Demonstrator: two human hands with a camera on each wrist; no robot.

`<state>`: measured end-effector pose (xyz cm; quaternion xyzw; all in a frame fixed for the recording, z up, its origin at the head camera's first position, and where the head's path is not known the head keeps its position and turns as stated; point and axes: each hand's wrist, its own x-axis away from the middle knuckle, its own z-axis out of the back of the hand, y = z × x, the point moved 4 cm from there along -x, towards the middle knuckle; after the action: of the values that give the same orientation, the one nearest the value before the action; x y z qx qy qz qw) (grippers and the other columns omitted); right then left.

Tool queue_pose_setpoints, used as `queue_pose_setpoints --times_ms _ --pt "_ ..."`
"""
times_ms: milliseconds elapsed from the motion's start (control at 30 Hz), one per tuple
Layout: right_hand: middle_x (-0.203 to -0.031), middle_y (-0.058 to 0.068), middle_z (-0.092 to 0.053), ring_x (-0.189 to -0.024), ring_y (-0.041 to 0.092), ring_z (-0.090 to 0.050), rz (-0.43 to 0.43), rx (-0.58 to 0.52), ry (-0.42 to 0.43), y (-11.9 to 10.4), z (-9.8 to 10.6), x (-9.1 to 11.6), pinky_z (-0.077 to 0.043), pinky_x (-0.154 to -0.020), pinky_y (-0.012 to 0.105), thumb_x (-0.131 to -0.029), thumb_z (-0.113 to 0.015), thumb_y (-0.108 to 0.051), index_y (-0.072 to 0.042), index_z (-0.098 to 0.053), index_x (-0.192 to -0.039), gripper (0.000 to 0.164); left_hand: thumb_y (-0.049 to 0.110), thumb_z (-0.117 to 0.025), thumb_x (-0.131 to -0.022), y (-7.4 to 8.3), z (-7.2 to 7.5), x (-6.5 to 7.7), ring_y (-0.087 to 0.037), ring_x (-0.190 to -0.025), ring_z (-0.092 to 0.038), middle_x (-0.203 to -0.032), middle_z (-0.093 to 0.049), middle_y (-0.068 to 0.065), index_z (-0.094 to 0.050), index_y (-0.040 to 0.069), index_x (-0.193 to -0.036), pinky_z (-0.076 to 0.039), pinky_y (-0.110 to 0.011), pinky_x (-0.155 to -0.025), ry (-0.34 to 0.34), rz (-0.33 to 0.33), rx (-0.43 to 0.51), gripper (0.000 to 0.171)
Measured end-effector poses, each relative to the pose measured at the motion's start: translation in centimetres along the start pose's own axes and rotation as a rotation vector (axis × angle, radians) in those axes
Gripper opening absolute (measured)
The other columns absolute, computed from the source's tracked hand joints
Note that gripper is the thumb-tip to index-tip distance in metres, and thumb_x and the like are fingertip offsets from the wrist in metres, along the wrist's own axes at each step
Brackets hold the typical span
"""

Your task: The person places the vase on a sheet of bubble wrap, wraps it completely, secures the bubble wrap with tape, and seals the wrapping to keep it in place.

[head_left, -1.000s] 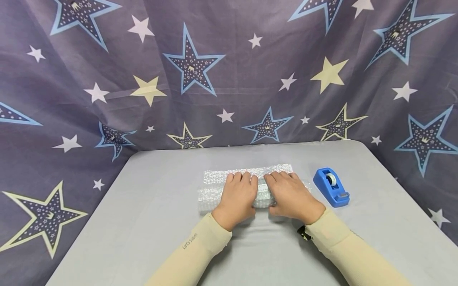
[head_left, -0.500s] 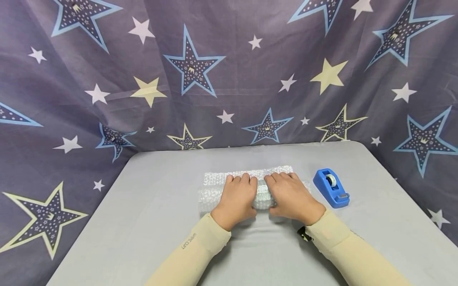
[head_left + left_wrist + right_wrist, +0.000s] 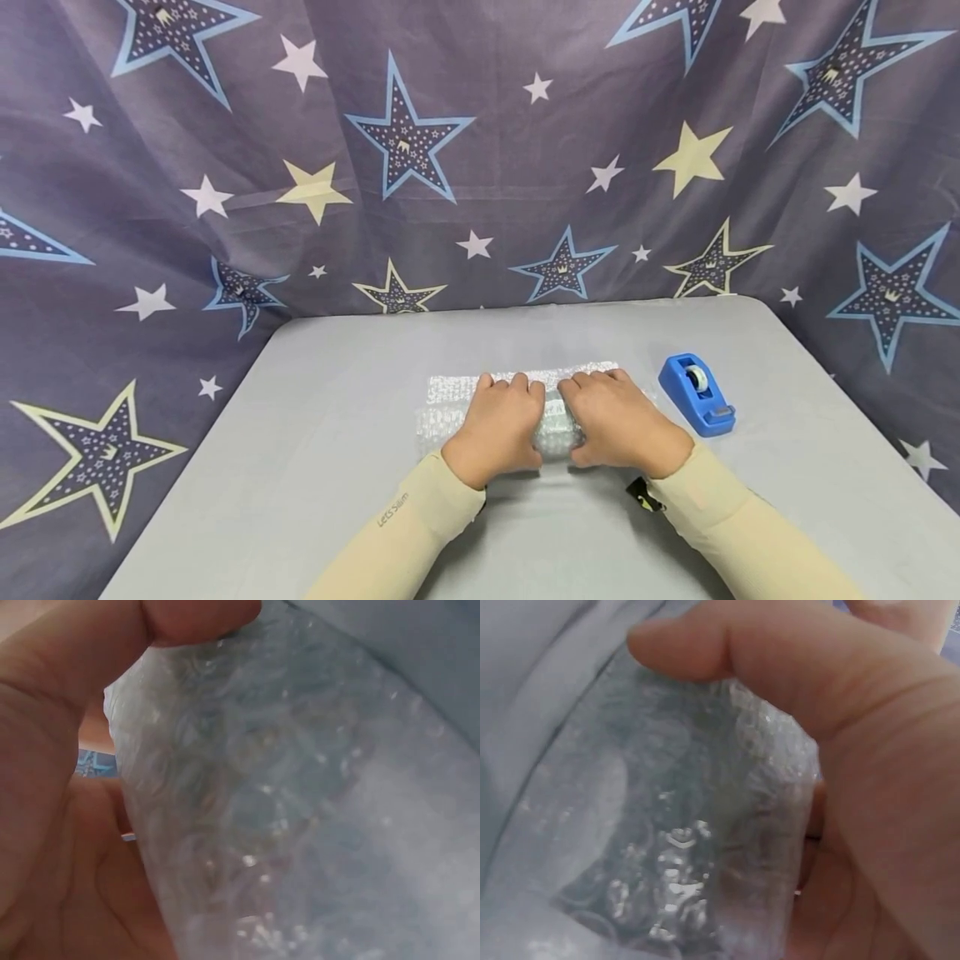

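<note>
A roll of clear bubble wrap (image 3: 557, 427) lies across the middle of the table, with a flat flap of it showing beyond the fingers. My left hand (image 3: 501, 429) grips the roll left of its middle, fingers over the top and thumb on the near side. Close beside it, my right hand (image 3: 621, 425) holds the roll the same way. In the left wrist view the thumb presses the bubble wrap (image 3: 255, 787) near its upper edge. The right wrist view shows the other thumb against the bubble wrap (image 3: 667, 810). Whatever is inside the roll is hidden.
A blue tape dispenser (image 3: 697, 396) with a roll of tape stands right of the bubble wrap. The grey-covered table (image 3: 315, 467) ends at the back against a purple curtain (image 3: 480, 167) printed with stars.
Both hands have drawn the roll slightly toward the body, and the far flap has come nearer with it. The grip stays on the bubble wrap throughout.
</note>
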<state>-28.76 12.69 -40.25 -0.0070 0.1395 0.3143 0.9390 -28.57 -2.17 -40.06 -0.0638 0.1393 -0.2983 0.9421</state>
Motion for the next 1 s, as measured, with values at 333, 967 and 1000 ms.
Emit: queue_pose_setpoints --times_ms 333,967,1000 --pt "-0.098 0.001 -0.069 -0.09 0.022 -0.067 -0.003 -0.058 -0.079 -0.6 0.9 0.4 -0.049 -0.077 0.049 -0.054 -0.092 -0.04 -0.009 -0.064 -0.106 0.067 0.051 -0.093 -0.053 0.4 0.5 0.4 -0.019 -0.069 -0.06 -0.084 -0.058 0.002 -0.063 0.013 -0.1 -0.037 -0.038 -0.068 -0.063 -0.02 -0.005 0.067" --pt "-0.102 0.002 -0.065 -0.09 0.022 -0.065 0.035 -0.05 0.011 -0.7 1.6 0.4 -0.055 -0.077 0.048 -0.052 -0.096 -0.044 -0.008 -0.06 -0.114 0.08 0.057 -0.091 -0.055 -0.2 0.1 0.0 -0.02 -0.074 -0.063 -0.092 -0.062 0.001 -0.067 0.013 -0.108 -0.037 -0.038 -0.071 -0.091 -0.014 0.048 0.073" --pt "-0.102 0.002 -0.066 -0.091 0.022 -0.066 0.031 -0.053 0.009 -0.7 1.5 0.4 -0.055 -0.077 0.048 -0.051 -0.096 -0.044 -0.008 -0.059 -0.114 0.081 0.058 -0.091 -0.055 -0.2 0.1 0.0 -0.02 -0.074 -0.063 -0.092 -0.062 0.001 -0.067 0.014 -0.108 -0.037 -0.038 -0.071 -0.09 -0.015 0.049 0.073"
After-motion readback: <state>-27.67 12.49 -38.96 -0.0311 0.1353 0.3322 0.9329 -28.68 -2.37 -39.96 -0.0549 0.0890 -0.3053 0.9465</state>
